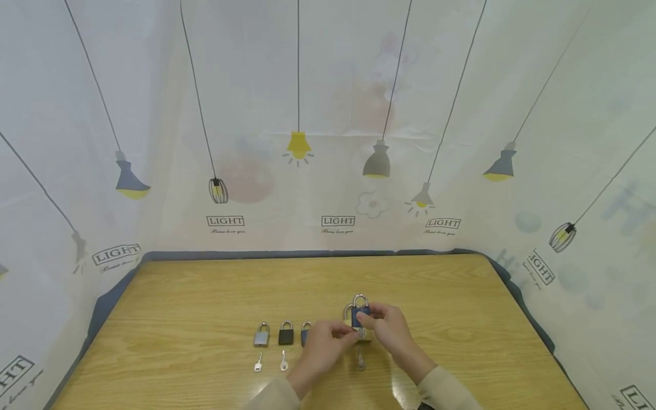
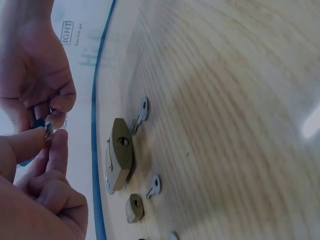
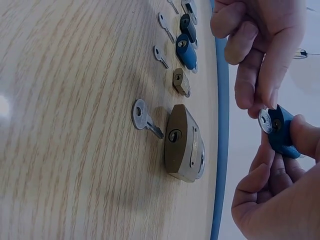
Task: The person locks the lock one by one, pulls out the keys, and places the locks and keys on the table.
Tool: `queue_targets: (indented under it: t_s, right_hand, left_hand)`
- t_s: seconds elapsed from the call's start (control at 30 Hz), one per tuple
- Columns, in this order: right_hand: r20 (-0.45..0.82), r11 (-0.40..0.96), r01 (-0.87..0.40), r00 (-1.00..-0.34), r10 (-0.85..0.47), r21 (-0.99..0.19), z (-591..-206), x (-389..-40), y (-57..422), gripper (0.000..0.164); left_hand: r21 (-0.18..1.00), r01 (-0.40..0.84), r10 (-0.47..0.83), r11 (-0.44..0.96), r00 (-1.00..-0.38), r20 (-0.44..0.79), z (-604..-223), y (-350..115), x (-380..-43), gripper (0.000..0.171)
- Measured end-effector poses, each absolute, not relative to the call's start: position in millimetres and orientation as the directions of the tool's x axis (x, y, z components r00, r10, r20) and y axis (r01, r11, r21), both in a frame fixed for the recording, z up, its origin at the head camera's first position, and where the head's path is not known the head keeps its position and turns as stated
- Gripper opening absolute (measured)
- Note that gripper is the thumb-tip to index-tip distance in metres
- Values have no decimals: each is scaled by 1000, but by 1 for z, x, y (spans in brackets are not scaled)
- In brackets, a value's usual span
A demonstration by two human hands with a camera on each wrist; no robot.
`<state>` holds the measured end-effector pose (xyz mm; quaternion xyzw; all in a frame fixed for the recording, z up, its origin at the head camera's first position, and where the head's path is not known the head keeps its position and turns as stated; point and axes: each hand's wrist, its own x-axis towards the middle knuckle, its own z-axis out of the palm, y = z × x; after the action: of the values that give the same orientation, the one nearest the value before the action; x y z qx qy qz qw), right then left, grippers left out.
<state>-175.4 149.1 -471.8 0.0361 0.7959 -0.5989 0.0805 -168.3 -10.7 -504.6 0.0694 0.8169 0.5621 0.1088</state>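
Observation:
My right hand (image 1: 393, 331) holds a blue padlock (image 1: 361, 317) above the table, its steel shackle pointing up and away. In the right wrist view the thumb presses on the blue body, and the keyhole end faces my left hand (image 1: 324, 348). A small silver key (image 3: 265, 121) is pinched between the left thumb and forefinger, its round head right beside that keyhole. Behind the hands stands a large brass padlock (image 3: 181, 145), partly hidden in the head view. Its keyhole faces me, with a key (image 3: 142, 116) lying in front.
Left of the hands, a silver padlock (image 1: 261, 337), a black padlock (image 1: 286, 336) and another blue padlock (image 3: 186, 51) stand in a row with a small brass padlock (image 3: 180, 82). Several keys lie before them on the wooden table (image 1: 195, 307). A printed curtain (image 1: 277, 233) surrounds the table.

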Motion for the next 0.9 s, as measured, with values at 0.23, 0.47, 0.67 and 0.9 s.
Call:
queue_targets:
  t_s: [0.23, 0.47, 0.67, 0.9]
  right_hand:
    - [-180, 282, 165, -983, -27, -945, -484, -179, 153, 33]
    - [-187, 259, 174, -982, -26, -950, -486, -179, 154, 35]
    - [-189, 247, 182, -982, -6, -952, -486, -179, 153, 36]
    - [-194, 244, 187, -981, -5, -952, -488, -180, 154, 36]
  left_hand:
    - [960, -85, 190, 268, -972, -139, -508, -2, -165, 16]
    - [964, -155, 133, 217, -973, -187, -510, 4, -164, 20]
    - [971, -149, 96, 186, -981, -169, -510, 8, -163, 21]
    - [967, -170, 87, 191, -978, -189, -510, 8, -163, 21]
